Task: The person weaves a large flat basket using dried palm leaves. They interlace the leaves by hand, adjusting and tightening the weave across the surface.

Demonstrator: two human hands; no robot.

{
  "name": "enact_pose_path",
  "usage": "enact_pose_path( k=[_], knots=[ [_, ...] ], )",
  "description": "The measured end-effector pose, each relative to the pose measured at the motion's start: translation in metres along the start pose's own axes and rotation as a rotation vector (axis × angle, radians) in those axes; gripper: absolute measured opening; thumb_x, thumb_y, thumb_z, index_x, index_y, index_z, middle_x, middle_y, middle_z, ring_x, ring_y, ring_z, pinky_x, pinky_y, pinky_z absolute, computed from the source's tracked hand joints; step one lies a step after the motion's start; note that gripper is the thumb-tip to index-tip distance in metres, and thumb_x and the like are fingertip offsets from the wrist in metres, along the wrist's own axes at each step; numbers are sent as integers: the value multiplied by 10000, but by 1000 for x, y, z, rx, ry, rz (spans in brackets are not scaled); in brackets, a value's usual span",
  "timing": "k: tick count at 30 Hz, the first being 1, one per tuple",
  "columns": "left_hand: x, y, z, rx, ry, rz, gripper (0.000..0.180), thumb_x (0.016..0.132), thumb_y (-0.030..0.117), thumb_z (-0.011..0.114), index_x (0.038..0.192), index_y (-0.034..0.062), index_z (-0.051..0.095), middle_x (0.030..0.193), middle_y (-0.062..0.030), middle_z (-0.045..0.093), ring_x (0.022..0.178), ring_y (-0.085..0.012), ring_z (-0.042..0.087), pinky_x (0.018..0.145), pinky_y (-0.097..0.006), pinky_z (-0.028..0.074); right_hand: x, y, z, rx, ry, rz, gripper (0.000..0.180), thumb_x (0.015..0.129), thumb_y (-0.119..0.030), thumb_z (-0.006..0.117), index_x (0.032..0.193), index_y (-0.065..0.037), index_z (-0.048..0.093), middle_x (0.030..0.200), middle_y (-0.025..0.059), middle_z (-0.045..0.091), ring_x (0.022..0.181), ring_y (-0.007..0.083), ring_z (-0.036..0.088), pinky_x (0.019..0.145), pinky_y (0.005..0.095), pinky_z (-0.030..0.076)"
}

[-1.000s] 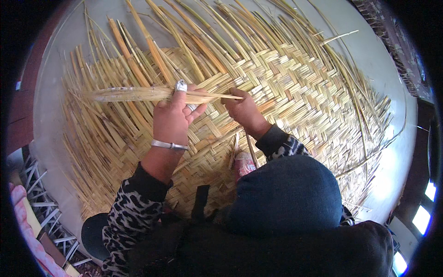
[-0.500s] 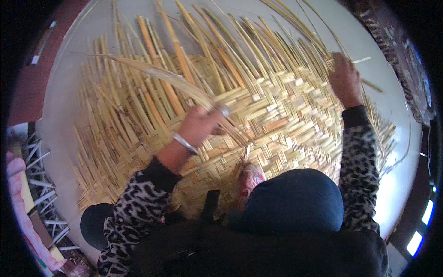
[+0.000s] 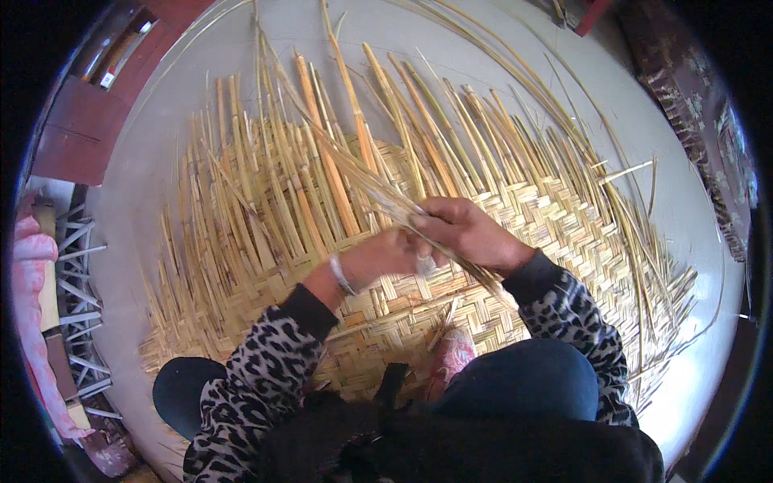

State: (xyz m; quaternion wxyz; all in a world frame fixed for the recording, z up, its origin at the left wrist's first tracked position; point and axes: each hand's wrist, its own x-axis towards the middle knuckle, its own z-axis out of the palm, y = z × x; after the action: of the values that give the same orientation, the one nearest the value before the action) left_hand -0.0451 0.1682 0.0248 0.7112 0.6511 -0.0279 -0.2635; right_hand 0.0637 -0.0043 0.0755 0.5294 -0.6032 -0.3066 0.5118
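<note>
In the head view, a woven mat (image 3: 555,233) of pale yellow reed strips spreads over a grey floor (image 3: 684,209), with a row of unwoven reed ends (image 3: 330,173) fanning out past its far edge. Above the middle of the mat, a long split reed strip (image 3: 370,181) runs slantwise, its thin end among those loose ends at the far left and its other end over the woven part at the right. The right hand (image 3: 479,233) grips this strip over the mat's middle, thumb and fingers closed on it. The left hand (image 3: 378,262) is just to the left, over the mat too, with curled fingers meeting the right hand's; whether it pinches the strip as well, I cannot tell. A pale bracelet (image 3: 341,275) circles the left wrist.

On the near part of the mat rests a pink patterned shoe (image 3: 453,358), beside a knee in dark blue (image 3: 523,382). Long thin stems (image 3: 555,101) arch beyond the mat's far right side. Left of the mat stand a white metal rack (image 3: 80,314) and pink cloth (image 3: 34,306).
</note>
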Motion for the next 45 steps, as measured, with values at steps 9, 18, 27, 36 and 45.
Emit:
enact_pose_path(
  k=[9,18,27,36,45],
  knots=[
    [-33,53,-63,-425,662,361,380,913,216,636,1198,-25,562,1093,-159,661,1030,-284,651,905,-393,526,-20,64,-25,142,60,292,246,988,-252,518,1024,-16,579,725,25,599,591,89,563,547,224,468],
    [-25,23,-48,-258,938,192,259,920,146,632,1106,-34,641,958,-94,690,832,-144,682,671,-240,590,-3,64,-51,75,-73,227,338,981,-301,520,1037,26,583,829,92,647,720,157,649,681,285,549],
    [-55,-4,-59,-503,1026,179,237,873,151,694,1044,-1,633,959,-58,661,870,-161,655,717,-323,594,51,50,-31,-164,-143,302,292,987,-260,511,907,11,586,698,63,615,610,113,603,569,247,505],
    [-125,-11,-98,-396,1339,205,304,855,156,713,1097,-13,641,918,-63,661,796,-146,657,682,-287,595,76,39,-31,-389,-201,288,308,982,-285,533,926,12,593,759,77,647,683,145,654,622,274,545],
    [-168,-55,-127,-462,1333,195,246,882,186,682,1039,2,638,915,-72,663,796,-161,658,637,-292,582,105,40,17,-535,-120,238,295,960,-261,568,1089,2,605,737,87,627,652,158,632,617,302,544]
  ],
)
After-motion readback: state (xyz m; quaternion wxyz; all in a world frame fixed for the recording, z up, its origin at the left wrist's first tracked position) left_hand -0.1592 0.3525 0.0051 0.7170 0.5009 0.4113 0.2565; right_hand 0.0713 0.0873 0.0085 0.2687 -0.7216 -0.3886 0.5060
